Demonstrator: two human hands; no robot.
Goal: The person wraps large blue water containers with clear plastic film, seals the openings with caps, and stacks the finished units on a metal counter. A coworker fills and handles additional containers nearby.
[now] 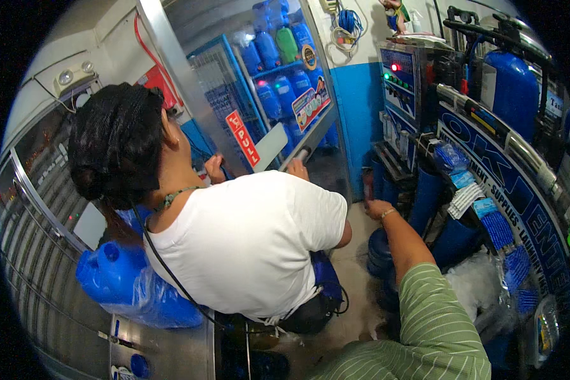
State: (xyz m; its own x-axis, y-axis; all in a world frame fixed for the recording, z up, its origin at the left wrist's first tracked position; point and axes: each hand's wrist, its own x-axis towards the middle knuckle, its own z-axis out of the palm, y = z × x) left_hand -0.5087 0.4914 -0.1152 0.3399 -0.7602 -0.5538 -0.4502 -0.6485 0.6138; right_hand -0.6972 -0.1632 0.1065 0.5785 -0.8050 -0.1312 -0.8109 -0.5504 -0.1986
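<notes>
My right hand (379, 210), with a bracelet at the wrist, reaches forward out of a green striped sleeve (434, 304). Its fingers are closed around the lower end of a long, upright, reddish-brown object (368, 182), whose kind I cannot make out. Round blue water jugs (381, 250) stand on the floor beneath that forearm. My left hand is out of the picture. Just left of my arm, a co-worker in a white shirt (240, 240) leans forward, one hand (297, 169) at the handle of a metal-framed glass door (275, 142).
Behind the glass, shelves hold several blue jugs (269, 50) and a green one (287, 44). A control panel (399, 79) with lit lamps stands at the right, near a blue tank (512, 82). Wrapped blue containers (123, 278) rest on a metal counter (171, 348) at the left.
</notes>
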